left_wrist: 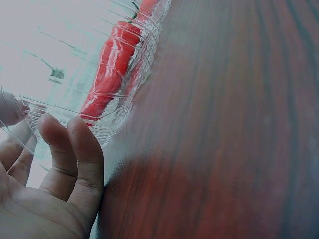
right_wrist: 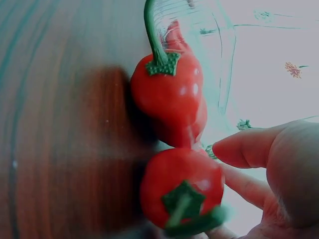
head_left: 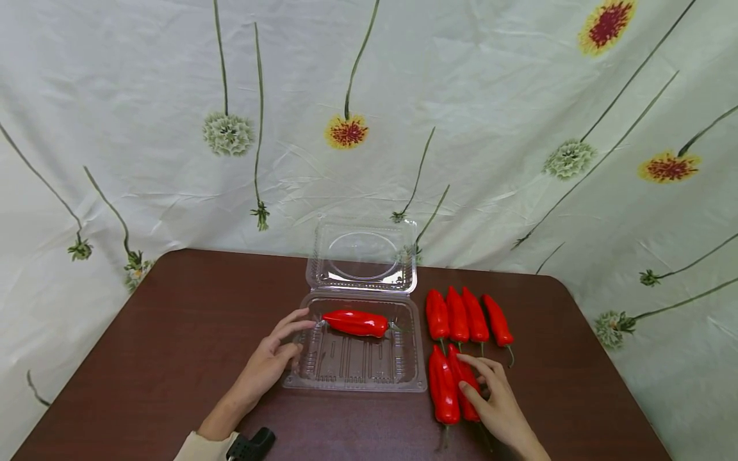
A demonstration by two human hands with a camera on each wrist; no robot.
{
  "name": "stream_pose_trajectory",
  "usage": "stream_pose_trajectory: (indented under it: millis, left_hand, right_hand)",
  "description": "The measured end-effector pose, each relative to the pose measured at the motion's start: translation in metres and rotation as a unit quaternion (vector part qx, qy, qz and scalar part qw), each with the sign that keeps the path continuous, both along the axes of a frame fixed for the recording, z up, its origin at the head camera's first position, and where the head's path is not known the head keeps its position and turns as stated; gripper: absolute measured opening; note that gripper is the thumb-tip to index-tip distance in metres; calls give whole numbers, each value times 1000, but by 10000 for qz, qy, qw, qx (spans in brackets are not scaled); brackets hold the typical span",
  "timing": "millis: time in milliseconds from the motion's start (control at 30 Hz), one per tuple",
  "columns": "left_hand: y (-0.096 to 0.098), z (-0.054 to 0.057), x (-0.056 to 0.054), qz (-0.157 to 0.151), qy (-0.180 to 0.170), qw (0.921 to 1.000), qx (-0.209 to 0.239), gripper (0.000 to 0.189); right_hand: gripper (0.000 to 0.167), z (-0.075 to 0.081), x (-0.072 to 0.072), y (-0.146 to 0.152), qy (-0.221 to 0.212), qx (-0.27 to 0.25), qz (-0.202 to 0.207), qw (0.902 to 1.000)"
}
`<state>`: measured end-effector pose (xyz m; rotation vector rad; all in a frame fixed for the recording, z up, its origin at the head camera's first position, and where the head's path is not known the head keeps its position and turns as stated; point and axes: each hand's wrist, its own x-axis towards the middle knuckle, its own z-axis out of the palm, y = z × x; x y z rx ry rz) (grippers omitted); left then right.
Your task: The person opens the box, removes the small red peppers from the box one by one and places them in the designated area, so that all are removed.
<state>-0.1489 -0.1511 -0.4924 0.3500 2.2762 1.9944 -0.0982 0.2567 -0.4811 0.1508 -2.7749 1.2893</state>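
Observation:
A clear plastic container (head_left: pixel 357 384) stands with its hinged lid (head_left: pixel 363 246) tipped back, and one red chili pepper (head_left: pixel 355 323) lies crosswise in it. At the container's left rim, my left hand (head_left: pixel 266 368) holds the wall; some fingers press outside it while another digit shows through the plastic. My right hand (head_left: pixel 497 400) is over a red pepper (right_wrist: pixel 182 184) at the lower right, thumb and fingers spread about its top. A gap shows between thumb and pepper; the far fingers are partly hidden. Beside it lies another pepper (head_left: pixel 443 387).
Behind these, several red peppers (head_left: pixel 458 317) lie in a row right of the container, stems toward me. The dark brown table (head_left: pixel 202 320) ends at a pale flowered cloth (head_left: pixel 288 160). A black wrist device (head_left: pixel 254 444) sits on the left sleeve (head_left: pixel 204 448).

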Motion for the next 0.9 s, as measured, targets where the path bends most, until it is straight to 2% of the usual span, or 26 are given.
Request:
stream_pose_trajectory:
  millis: [267, 733, 900]
  left_hand:
    - [0, 0, 1, -40, 21, 10000, 32, 41]
    - [-1, 1, 1, 18, -49, 10000, 12, 42]
    - [-1, 1, 2, 22, -64, 10000, 33, 42]
  right_hand:
    - [43, 8, -2, 1, -79, 92, -51, 9999]
    - [44, 22, -13, 0, 36, 274, 24, 9996]
    - [42, 30, -18, -3, 273, 299, 144, 9991]
